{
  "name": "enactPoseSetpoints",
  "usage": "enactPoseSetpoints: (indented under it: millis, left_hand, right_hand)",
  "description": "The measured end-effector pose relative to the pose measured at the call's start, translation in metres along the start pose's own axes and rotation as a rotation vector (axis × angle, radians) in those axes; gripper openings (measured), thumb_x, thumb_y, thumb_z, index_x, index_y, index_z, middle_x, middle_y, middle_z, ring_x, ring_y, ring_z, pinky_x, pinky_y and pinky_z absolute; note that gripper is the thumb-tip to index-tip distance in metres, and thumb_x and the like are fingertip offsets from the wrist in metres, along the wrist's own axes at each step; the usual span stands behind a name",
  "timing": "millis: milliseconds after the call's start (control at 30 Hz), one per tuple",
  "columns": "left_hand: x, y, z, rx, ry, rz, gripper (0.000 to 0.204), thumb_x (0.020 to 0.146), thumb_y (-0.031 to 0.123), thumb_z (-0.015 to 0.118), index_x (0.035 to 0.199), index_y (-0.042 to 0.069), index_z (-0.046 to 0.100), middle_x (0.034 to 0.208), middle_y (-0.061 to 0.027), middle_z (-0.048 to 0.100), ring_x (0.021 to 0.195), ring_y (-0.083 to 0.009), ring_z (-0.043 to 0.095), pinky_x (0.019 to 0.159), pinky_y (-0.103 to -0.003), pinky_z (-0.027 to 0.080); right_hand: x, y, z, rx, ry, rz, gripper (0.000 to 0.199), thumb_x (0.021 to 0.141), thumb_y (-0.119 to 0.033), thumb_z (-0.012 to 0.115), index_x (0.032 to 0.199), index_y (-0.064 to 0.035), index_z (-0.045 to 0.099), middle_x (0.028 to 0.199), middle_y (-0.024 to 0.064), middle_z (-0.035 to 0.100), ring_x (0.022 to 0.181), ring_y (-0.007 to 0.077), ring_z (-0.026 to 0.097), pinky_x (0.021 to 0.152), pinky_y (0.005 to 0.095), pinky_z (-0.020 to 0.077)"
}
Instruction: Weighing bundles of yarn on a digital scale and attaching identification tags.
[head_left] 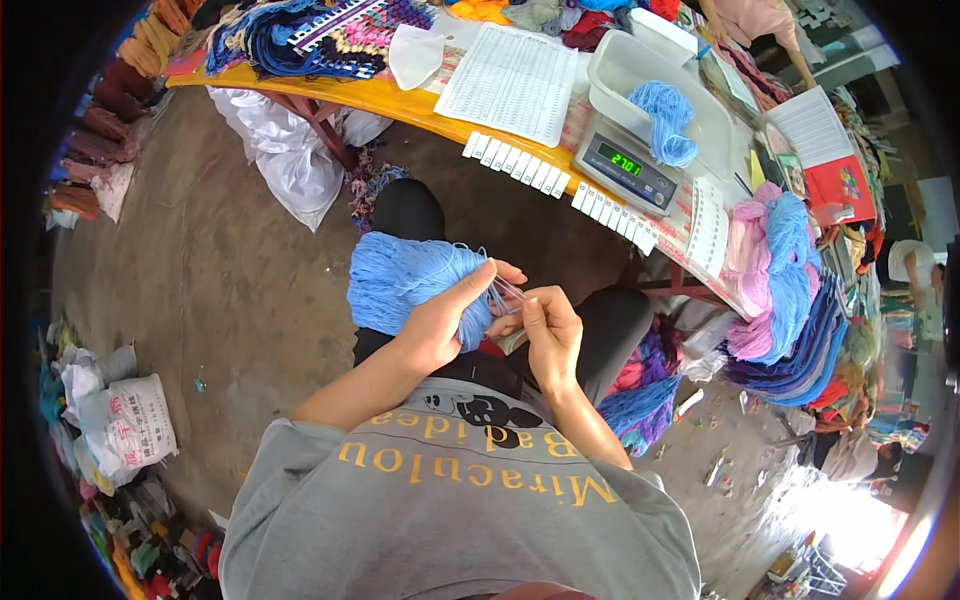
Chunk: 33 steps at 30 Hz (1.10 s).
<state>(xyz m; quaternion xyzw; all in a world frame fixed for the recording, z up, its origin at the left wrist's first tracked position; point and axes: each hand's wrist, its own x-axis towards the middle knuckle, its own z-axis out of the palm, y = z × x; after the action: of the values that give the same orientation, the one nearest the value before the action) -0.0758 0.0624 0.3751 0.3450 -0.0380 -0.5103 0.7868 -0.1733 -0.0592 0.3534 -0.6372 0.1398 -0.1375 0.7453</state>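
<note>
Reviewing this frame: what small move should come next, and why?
Probably the right hand should draw gently away to tension the thin pale strands: it appears to pinch them near the end of the blue yarn bundle, while the left hand grips that bundle and could steady it.

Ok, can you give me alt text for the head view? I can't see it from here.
A person's left hand grips a light blue yarn bundle while the right hand pinches thin pale strands at its end. On the table ahead, a digital scale bears a translucent tub with more blue yarn.
</note>
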Motion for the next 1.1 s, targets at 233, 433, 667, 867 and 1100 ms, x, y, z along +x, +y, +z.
enactPoseSetpoints:
  millis: [233, 433, 667, 867, 1100]
  left_hand:
    - [-0.0007, -0.0045, -0.0028, -0.072, 0.064, 0.037, 0.031, 0.096, 0.028, 0.042, 0.105, 0.0, 0.054, 0.091, -0.0099, 0.062, 0.083, -0.0171, 0.06, 0.073, -0.029, 0.049]
    - [-0.0019, -0.0051, -0.0071, -0.061, 0.001, 0.03, 0.03, 0.097, 0.029, 0.04, 0.107, 0.004, 0.053, 0.084, -0.0039, 0.057, 0.084, -0.0109, 0.056, 0.075, -0.024, 0.046]
    - [-0.0015, -0.0057, -0.0085, -0.086, -0.012, 0.018, 0.029, 0.097, 0.028, 0.04, 0.107, 0.003, 0.053, 0.084, -0.0035, 0.056, 0.083, -0.0106, 0.056, 0.074, -0.024, 0.046]
    - [-0.003, -0.0036, -0.0044, -0.043, 0.015, 0.029, 0.03, 0.097, 0.028, 0.041, 0.107, 0.003, 0.053, 0.082, -0.0029, 0.054, 0.083, -0.011, 0.056, 0.074, -0.025, 0.046]
    - [-0.0028, -0.0072, -0.0029, -0.033, 0.057, 0.049, 0.032, 0.096, 0.029, 0.042, 0.108, 0.001, 0.053, 0.074, -0.0004, 0.05, 0.082, -0.0117, 0.055, 0.078, -0.026, 0.045]
  right_hand:
    - [-0.0013, 0.0013, 0.0015, 0.004, -0.001, 0.002, 0.018, 0.097, -0.015, 0.041, 0.093, 0.0013, 0.047, 0.083, 0.015, 0.062, 0.066, 0.0179, 0.063, 0.06, 0.0273, 0.0518]
    - [-0.0019, 0.0003, 0.0026, 0.009, -0.005, 0.001, 0.018, 0.097, -0.016, 0.041, 0.093, 0.0013, 0.046, 0.085, 0.0148, 0.062, 0.065, 0.0191, 0.063, 0.057, 0.0269, 0.0514]
    - [-0.004, -0.003, 0.0043, 0.097, 0.003, 0.026, 0.019, 0.097, -0.013, 0.04, 0.092, 0.003, 0.048, 0.089, 0.0136, 0.061, 0.069, 0.0183, 0.064, 0.063, 0.0267, 0.0513]
    - [-0.0055, -0.0024, 0.0038, 0.098, -0.01, 0.013, 0.019, 0.097, -0.013, 0.04, 0.093, 0.0039, 0.048, 0.089, 0.0143, 0.062, 0.069, 0.0187, 0.064, 0.064, 0.0273, 0.0517]
    - [-0.0072, 0.0021, 0.0014, 0.067, 0.006, -0.002, 0.017, 0.097, -0.012, 0.041, 0.093, 0.003, 0.049, 0.086, 0.0129, 0.062, 0.069, 0.0177, 0.064, 0.061, 0.0247, 0.0501]
